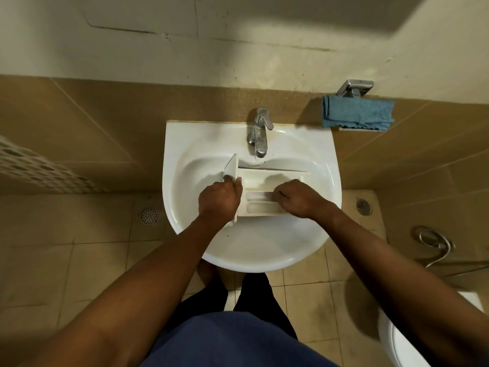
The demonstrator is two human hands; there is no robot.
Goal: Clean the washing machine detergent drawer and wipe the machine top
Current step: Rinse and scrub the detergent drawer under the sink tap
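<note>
A white detergent drawer (260,181) lies across the bowl of a white sink (251,247), its front panel pointing left and its compartments facing up. My left hand (219,200) grips the drawer at its front panel end. My right hand (299,198) rests with curled fingers on the drawer's right part, over the compartments; whether it holds anything small I cannot tell. A chrome tap (259,132) stands at the back of the sink, and no water is seen running.
A blue cloth (357,112) hangs from a chrome holder (354,88) on the tiled wall at the right. A white laundry basket (34,168) is at the left. Floor drains (149,215) sit on either side of the sink. A toilet (412,337) and hose are at the right.
</note>
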